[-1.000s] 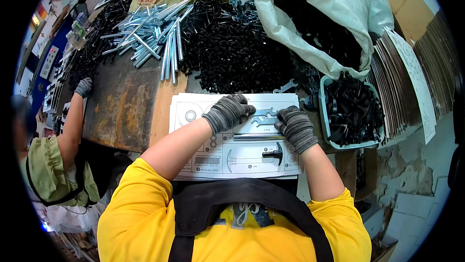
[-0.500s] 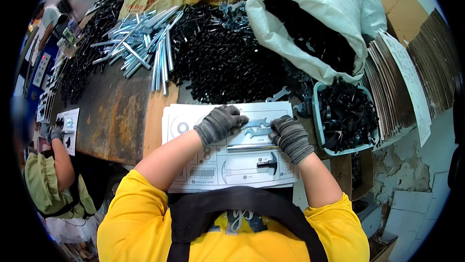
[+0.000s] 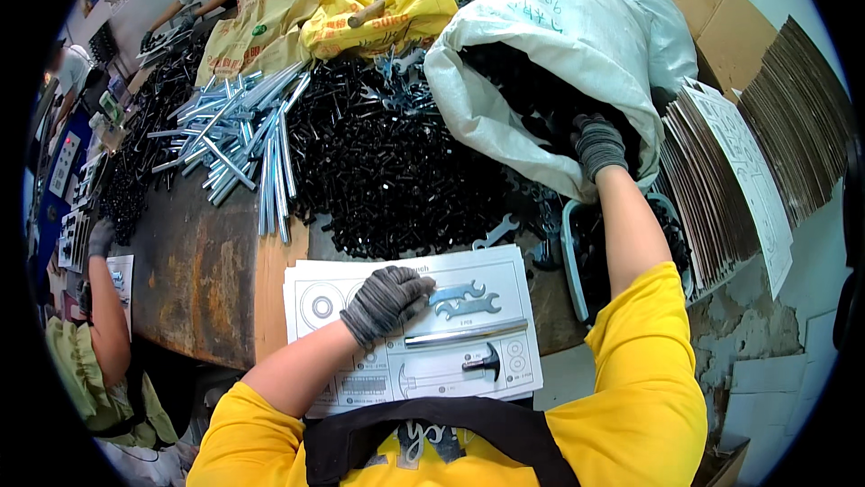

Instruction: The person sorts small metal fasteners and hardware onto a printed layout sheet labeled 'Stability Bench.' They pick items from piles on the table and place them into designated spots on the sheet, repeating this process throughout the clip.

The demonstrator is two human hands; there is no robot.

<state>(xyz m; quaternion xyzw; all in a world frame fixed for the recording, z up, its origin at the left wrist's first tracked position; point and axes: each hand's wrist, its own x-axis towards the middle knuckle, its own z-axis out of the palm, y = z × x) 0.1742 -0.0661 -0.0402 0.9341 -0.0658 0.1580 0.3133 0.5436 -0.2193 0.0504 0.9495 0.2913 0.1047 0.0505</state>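
My left hand [image 3: 387, 307], in a grey knit glove, rests on a stack of printed sheets [image 3: 311, 379]. Its fingers lie stretched out, their tips at the left ends of two flat open-ended wrenches [image 3: 470, 305]. Below the wrenches on the top sheet are a shiny metal tube [image 3: 467, 333] and a small black T-shaped part [image 3: 491, 362]. My right hand [image 3: 598, 143], gloved alike, reaches into the mouth of a white woven sack [image 3: 505, 152] of dark parts. Its fingertips are hidden there, so I cannot tell what they hold.
Ahead lie a heap of small black parts [image 3: 396, 181], loose metal tubes [image 3: 230, 140] and another wrench [image 3: 496, 232]. A light-blue bin [image 3: 577, 280] of black parts stands under my right forearm, near stacked cardboard [image 3: 721, 190]. At left, a co-worker's arm [image 3: 110, 307] reaches over the table.
My right hand has left the sheets beside the wrenches and gone up and right into the white sack. My left hand stays on the sheets. The view has tilted up.
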